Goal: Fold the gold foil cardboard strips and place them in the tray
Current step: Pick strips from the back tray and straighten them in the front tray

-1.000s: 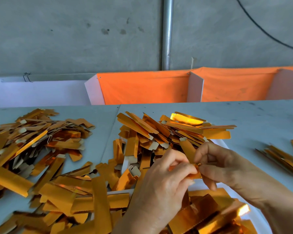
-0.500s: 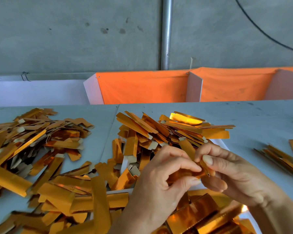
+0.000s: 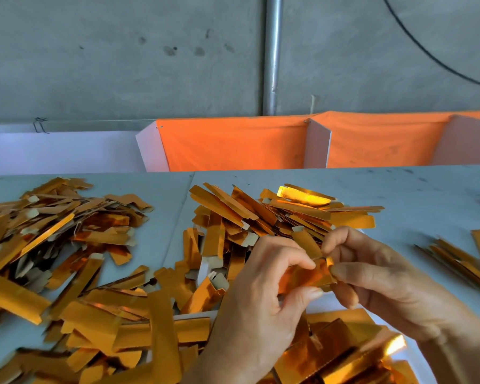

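Since the earlier frame, both hands have shifted slightly apart along the strip, and the right thumb now lies flat across its right end.

1. Desk [image 3: 399,195]: a pale grey surface carries all the material. Behind it stand orange cloth panels [image 3: 233,142] on white dividers.

2. Loose stock: a large heap of gold foil strips [image 3: 53,231] lies at the left, a second heap [image 3: 275,214] sits centre, just beyond the hands, and a small bundle [image 3: 460,264] lies at the right edge.

3. Tray [image 3: 410,356]: a white rim shows at the lower right, directly below the hands. It holds a pile of folded gold pieces [image 3: 344,347], which covers most of the visible interior.

4. Left hand [image 3: 261,309]: its fingers are curled, and thumb and forefinger pinch the left part of the strip in work.

5. Right hand [image 3: 385,281]: its fingers are curled, and the thumb and forefinger clamp the right end of the same strip.

6. Strip in work [image 3: 305,275]: it is held in the air between the two hands, above the tray's far edge. Its long axis runs left to right, roughly level. Both hands are equally close to it; the tray lies straight below and toward the person. Judgement: the fold is in progress, and release calls for only a short drop downward into the tray.
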{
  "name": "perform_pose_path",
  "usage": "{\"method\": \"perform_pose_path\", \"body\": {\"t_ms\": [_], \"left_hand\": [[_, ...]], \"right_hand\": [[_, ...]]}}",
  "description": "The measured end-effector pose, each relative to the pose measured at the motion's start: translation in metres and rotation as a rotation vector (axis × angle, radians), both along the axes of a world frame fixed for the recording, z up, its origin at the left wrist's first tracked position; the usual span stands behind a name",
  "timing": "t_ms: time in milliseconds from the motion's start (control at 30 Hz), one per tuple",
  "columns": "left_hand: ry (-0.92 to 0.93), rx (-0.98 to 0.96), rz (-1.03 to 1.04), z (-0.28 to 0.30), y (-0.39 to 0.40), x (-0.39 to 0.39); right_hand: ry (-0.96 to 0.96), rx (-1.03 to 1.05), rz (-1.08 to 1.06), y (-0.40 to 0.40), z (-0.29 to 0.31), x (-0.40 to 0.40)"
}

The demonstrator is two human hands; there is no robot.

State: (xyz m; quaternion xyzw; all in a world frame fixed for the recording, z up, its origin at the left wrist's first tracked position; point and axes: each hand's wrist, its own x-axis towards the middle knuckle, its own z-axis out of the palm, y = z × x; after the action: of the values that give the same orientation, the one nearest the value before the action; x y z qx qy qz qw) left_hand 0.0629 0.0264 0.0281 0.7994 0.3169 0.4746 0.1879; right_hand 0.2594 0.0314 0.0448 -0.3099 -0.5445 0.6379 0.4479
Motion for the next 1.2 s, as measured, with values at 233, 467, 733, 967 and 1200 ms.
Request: {"method": "perform_pose_path", "body": {"t_ms": [233,467,733,967,1200], "left_hand": [[0.093,0.054,0.019,0.0,-0.0012,0.0],[0.264,0.154,0.013,-0.0032,0.0015,0.0005],[0.217,0.144,0.002,0.0001,0.001,-0.0001],[0.136,0.096,-0.002,0.0,0.0004,0.0011],[0.188,0.108,0.004,-0.0012,-0.0003,0.0024]], "right_hand": [[-0.172,0.012,-0.074,-0.005,0.0059,-0.0023],[-0.464,0.091,-0.115,-0.008,0.0098,-0.0065],[-0.266,0.05,-0.092,-0.0057,0.008,-0.0063],[-0.166,0.01,-0.054,-0.0037,0.0054,-0.0012],[-0.319,0.058,-0.082,-0.0059,0.0074,-0.0007]]}}
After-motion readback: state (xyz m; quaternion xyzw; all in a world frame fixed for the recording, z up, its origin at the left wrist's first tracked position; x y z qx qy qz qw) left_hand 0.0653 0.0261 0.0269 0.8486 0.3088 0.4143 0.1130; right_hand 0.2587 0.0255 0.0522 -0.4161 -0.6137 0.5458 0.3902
